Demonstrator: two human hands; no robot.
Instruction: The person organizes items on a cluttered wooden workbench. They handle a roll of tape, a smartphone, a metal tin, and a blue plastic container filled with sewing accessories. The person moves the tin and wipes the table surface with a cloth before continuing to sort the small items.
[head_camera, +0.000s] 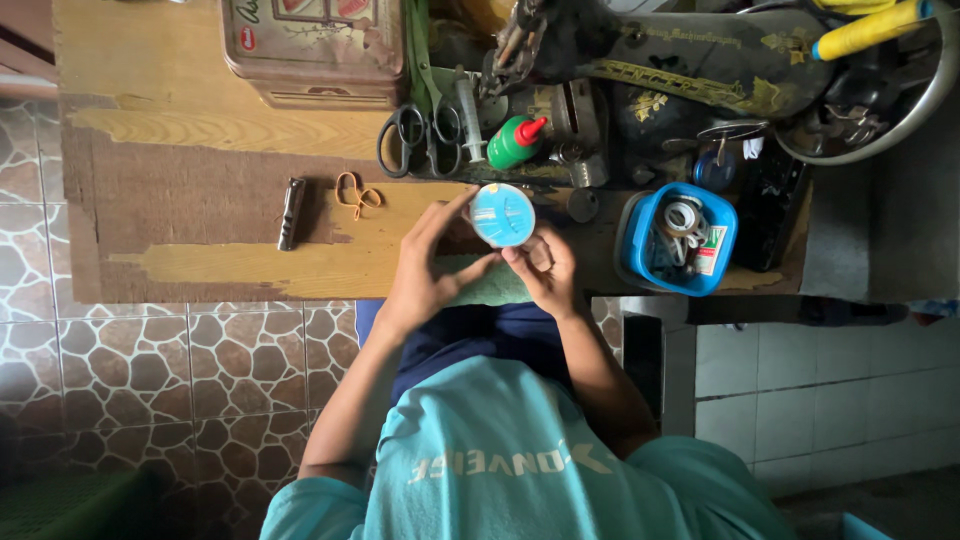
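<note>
A wooden sewing table (200, 150) carries everything. At its far right part stands a black sewing machine (700, 70) with gold ornaments, lying across the back edge. At the far edge, left of the machine, sits a worn metal tin (315, 50). Near the right front corner stands a blue plastic box (680, 240) filled with small sewing items. Between tin and machine lie black-handled scissors (415, 140) and a green bottle with a red cap (517, 142). More to the left lie a small dark metal tool (291, 212) and an orange rubber band (355, 193). Over the front edge the left hand (425, 265) and right hand (545, 268) hold together a round blue needle case (502, 215); the fingers of each hand pinch its rim from their side.
</note>
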